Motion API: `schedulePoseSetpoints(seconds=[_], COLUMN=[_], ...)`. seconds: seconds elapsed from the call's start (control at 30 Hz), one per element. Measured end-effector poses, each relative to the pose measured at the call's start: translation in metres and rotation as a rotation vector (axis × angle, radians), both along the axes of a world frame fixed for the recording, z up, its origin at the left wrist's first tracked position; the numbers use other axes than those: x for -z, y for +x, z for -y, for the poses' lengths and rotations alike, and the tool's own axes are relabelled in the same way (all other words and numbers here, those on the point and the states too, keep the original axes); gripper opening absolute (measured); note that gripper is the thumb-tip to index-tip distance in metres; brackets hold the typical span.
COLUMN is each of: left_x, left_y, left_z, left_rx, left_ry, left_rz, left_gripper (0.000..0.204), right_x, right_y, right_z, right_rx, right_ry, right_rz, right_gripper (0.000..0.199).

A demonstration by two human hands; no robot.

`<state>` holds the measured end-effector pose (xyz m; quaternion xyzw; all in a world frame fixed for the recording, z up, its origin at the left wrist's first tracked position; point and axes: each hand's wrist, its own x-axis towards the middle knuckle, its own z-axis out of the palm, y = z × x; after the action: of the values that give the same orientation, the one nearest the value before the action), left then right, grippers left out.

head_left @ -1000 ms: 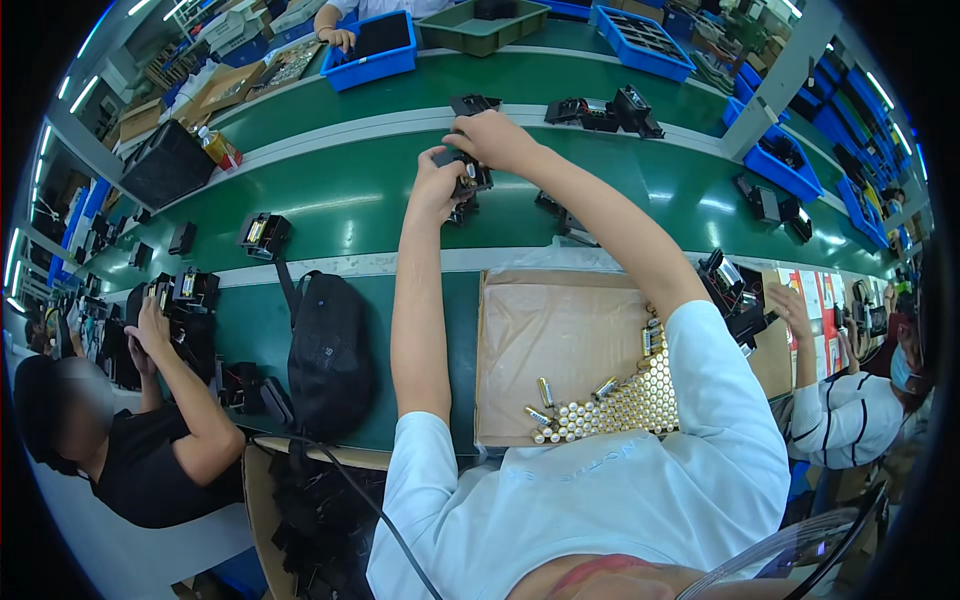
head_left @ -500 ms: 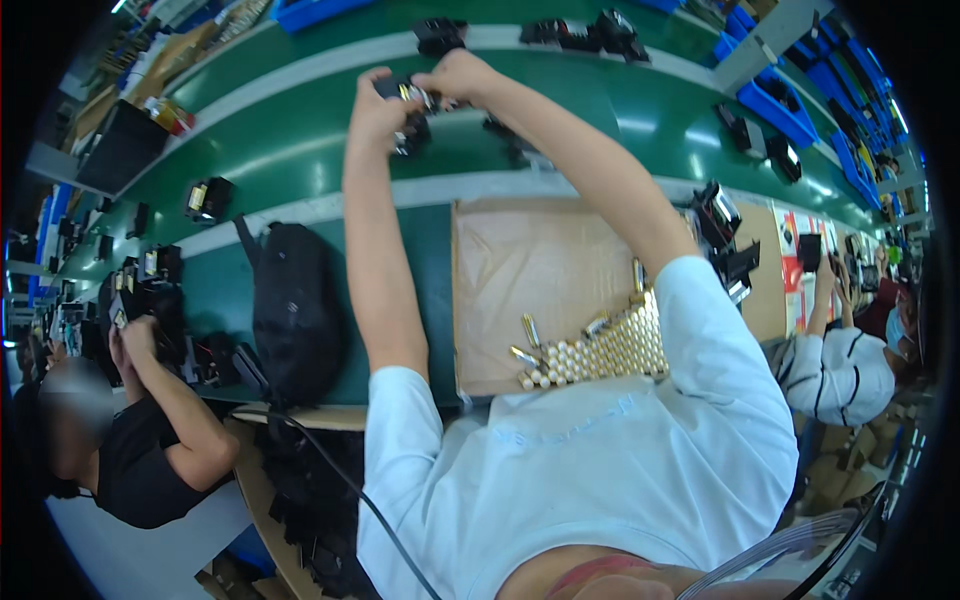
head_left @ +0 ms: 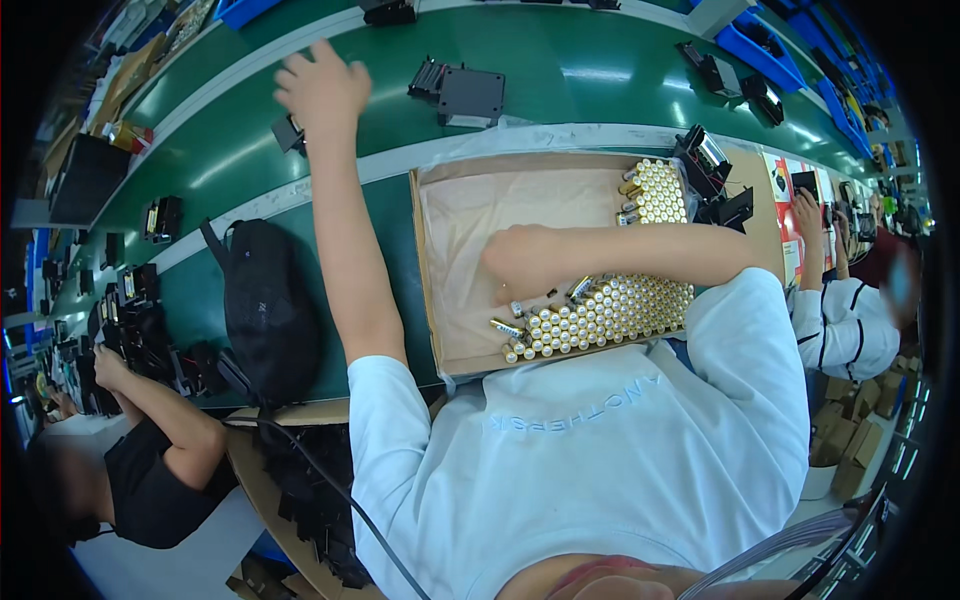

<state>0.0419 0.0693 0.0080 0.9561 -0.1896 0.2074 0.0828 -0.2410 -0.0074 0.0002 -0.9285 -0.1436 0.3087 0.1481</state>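
My left hand (head_left: 322, 92) is stretched out over the green conveyor belt (head_left: 390, 125), fingers spread, holding nothing. Just below its palm sits a small black device (head_left: 290, 133), partly covered by the hand. My right hand (head_left: 525, 262) is inside a shallow cardboard box (head_left: 424, 290), its fingers curled downward. Whatever those fingers hold is hidden. By its fingertips are a few loose batteries (head_left: 507, 328), lying or tilted. Beside and beneath my right forearm, gold-ended batteries (head_left: 600, 318) stand upright in tight rows on the right side of the box.
Black devices (head_left: 472, 95) lie on the belt beyond the box, with others (head_left: 705, 160) at its right corner. A black bag (head_left: 270, 310) rests left of my left arm. Co-workers sit on both sides, one in a black sleeve (head_left: 165, 490). A cable (head_left: 340, 485) runs beside me.
Both hands have left the black device they were handling together over the belt. My left hand moved left and opened; my right hand came back down into the battery box.
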Motion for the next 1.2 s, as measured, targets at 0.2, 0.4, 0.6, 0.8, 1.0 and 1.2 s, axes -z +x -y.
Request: schedulePoseSetpoints(seconds=[0.2, 0.4, 0.6, 0.8, 1.0, 1.2], left_x=[0.039, 0.024, 0.034, 0.035, -0.006, 0.048], left_y=[-0.036, -0.03, -0.023, -0.004, -0.028, -0.044], left_z=[0.043, 0.038, 0.035, 0.026, 0.042, 0.082], left_rx=[0.398, 0.429, 0.383, 0.381, 0.321, 0.404], left_ry=[0.037, -0.169, -0.506, -0.737, -0.227, 0.236], left_rz=[-0.645, -0.732, -0.759, -0.679, 0.149, 0.819], left_gripper=[0.106, 0.095, 0.085, 0.083, 0.06, 0.047], right_x=[-0.019, -0.043, -0.027, -0.011, -0.03, 0.008], right_y=[-0.001, -0.007, -0.01, -0.01, -0.012, -0.011], right_z=[0.012, 0.037, 0.044, 0.048, 0.009, -0.031], right_rx=[0.104, 0.33, 0.567, 0.659, 0.15, -0.196], right_ry=[0.188, 0.425, 0.752, 0.872, 0.389, 0.137], right_rz=[-0.064, -0.051, -0.265, -0.313, -0.094, 0.219], right_gripper=[0.03, 0.022, 0.02, 0.018, 0.026, 0.028])
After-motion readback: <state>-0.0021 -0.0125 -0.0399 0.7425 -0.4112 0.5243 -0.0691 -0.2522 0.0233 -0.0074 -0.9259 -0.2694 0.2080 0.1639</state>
